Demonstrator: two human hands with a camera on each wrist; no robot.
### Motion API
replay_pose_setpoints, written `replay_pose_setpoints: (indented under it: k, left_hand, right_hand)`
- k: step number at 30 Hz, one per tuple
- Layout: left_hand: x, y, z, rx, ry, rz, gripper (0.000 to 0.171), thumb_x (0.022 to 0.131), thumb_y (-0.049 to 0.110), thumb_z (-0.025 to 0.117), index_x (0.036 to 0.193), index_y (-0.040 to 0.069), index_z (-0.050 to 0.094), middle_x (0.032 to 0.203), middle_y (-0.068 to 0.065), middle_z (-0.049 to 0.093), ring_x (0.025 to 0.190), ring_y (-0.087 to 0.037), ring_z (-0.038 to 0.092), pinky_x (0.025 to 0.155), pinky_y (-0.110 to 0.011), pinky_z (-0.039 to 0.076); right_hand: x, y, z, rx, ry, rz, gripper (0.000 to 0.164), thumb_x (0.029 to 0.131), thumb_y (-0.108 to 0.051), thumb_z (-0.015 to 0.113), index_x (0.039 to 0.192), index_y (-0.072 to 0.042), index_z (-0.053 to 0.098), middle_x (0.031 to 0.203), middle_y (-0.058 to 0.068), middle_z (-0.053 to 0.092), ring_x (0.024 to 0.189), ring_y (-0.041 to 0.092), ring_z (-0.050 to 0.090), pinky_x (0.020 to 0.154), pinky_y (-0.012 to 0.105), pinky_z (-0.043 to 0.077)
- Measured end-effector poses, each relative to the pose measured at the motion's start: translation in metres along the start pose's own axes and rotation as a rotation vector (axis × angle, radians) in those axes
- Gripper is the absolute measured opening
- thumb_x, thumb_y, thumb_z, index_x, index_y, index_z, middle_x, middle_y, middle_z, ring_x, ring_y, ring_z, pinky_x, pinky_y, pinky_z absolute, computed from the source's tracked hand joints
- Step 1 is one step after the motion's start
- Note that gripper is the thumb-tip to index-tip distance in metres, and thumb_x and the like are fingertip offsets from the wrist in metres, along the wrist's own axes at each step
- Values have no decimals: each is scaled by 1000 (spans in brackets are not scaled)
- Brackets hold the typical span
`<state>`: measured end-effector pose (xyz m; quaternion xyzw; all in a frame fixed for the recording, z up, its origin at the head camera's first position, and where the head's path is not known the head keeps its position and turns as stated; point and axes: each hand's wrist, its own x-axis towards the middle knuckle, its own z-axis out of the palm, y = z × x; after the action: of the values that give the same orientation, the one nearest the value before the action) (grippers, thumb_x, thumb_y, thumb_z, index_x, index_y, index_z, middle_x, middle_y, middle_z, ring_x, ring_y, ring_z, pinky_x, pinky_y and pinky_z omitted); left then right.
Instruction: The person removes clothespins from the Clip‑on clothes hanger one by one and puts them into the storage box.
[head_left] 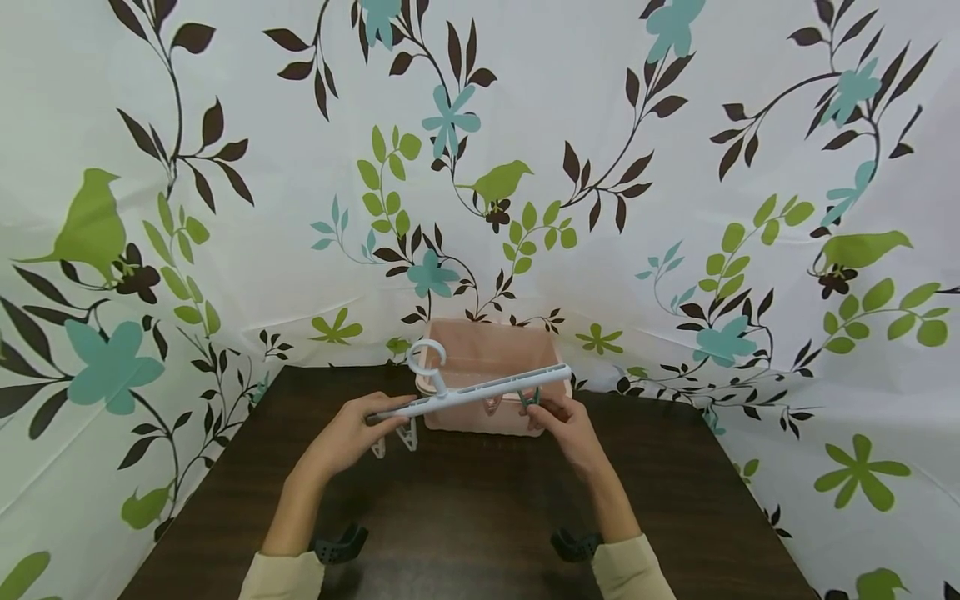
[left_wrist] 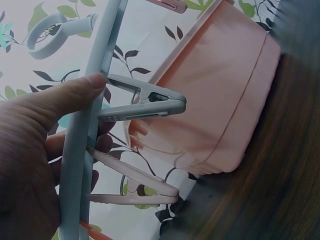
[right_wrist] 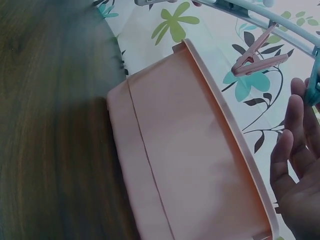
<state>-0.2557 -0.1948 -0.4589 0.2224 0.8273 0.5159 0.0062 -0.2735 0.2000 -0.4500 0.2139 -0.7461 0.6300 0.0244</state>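
Note:
A pale blue clip hanger (head_left: 487, 388) with a round hook is held up, slightly tilted, before a pink basket (head_left: 480, 421). My left hand (head_left: 352, 429) grips its bar near one end, thumb on one side and fingers behind. Close by the left thumb, a grey clip (left_wrist: 150, 102) and a whitish clip (left_wrist: 135, 182) stick out from the bar. Near the other end my right hand (head_left: 566, 425) pinches a green clip (head_left: 529, 397), partly hidden by the fingers. Between the hands hangs a pink clip (right_wrist: 257, 55). Part of an orange clip (left_wrist: 95, 232) shows in the left wrist view.
The basket stands at the far edge of a dark wooden table (head_left: 450, 508). Behind it hangs a white curtain (head_left: 285, 192) printed with leaves, birds and flowers. A black strap-like device (head_left: 341, 543) sits at each wrist.

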Motion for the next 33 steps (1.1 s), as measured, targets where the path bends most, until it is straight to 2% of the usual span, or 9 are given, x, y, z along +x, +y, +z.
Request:
replay_pose_setpoints:
  k: [6,12,17,20,24,28,33]
  left_hand:
    - [-1,0,1,-6,2,-2,43,107,31,70,147,16,68,117,-14,67,64,-34,69,61,-33,59]
    - [0,-3,2,40,23,-4,43,105,34,72,144,16,70,116,-9,69,66,-29,69,66,-33,57]
    - [0,-3,2,67,39,1,41,105,33,72,142,15,71,115,-8,69,66,-28,68,68,-35,56]
    - [0,-2,2,70,40,0,40,105,33,72,140,15,71,117,-8,70,67,-28,68,70,-33,56]
    - [0,-1,2,64,42,-11,39,104,34,73,139,16,72,117,-6,70,68,-26,68,73,-31,55]
    - [-1,1,2,68,41,-3,38,105,35,73,138,17,73,116,-6,70,70,-26,67,73,-34,56]
    - [-1,3,2,65,39,19,37,105,33,72,138,16,73,117,-7,70,72,-25,66,72,-35,56]
  right_hand:
    - [-1,-3,2,8,8,11,30,111,-19,62,129,5,69,103,-6,78,88,11,69,83,29,59]
    - [-2,-5,4,121,-1,11,36,116,-25,53,131,6,66,106,0,71,94,14,69,84,31,60]
    - [0,-6,6,180,15,11,42,116,-28,53,125,12,63,98,2,67,86,11,66,77,29,58]
    - [2,-7,8,201,20,8,42,116,-29,51,115,12,59,90,0,62,80,12,61,72,27,53]
    - [3,-9,12,226,23,-1,39,118,-31,47,102,4,55,81,-1,54,73,13,52,68,26,46]
    - [5,-10,16,241,33,1,38,118,-36,45,101,-5,60,76,-1,51,69,13,47,65,26,43]
    - [8,-10,18,222,40,-5,41,118,-41,42,98,-10,60,72,-1,48,66,16,42,63,36,36]
